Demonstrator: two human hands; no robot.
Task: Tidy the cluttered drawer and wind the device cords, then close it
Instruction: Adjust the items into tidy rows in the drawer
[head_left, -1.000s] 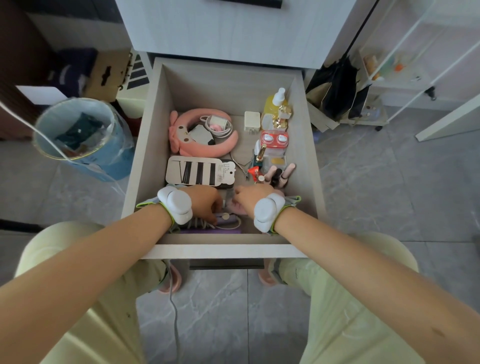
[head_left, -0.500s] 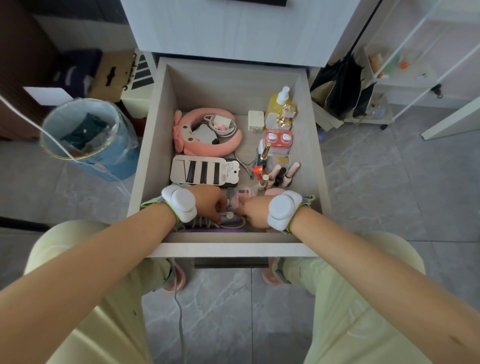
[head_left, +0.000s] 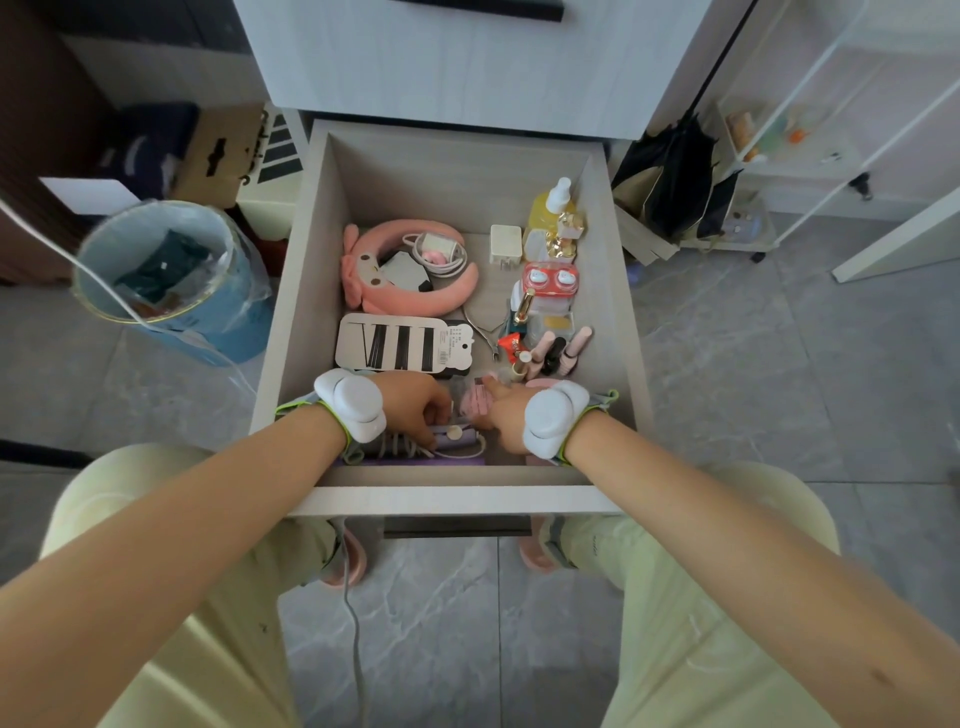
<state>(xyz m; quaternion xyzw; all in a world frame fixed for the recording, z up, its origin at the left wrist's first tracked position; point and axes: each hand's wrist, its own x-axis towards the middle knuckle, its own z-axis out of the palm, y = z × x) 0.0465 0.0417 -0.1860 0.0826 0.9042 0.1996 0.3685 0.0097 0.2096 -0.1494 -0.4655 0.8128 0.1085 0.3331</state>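
A: Grey tiled floor (head_left: 441, 623) underfoot, and the drawer (head_left: 452, 499) stands pulled out between the person's knees. What's nearest?

B: Both hands, just inside its front wall. The left hand (head_left: 415, 408) has its fingers curled down onto the purple device (head_left: 457, 439), whose cord (head_left: 397, 441) lies in loose loops against it. The right hand (head_left: 506, 418) sits just beside, one finger out by a pink ridged piece (head_left: 475, 402). Whether it grips anything, I can't tell.

A: How will that cord handle?

B: Light and limp, I'd judge, and springy enough to uncoil. Best pinned at the device end and wound from there.

A: And farther back?

B: A hairpin card (head_left: 395, 343), then a pink headband (head_left: 457, 296) ringing a white charger cable (head_left: 447, 260), soft and loosely coiled.
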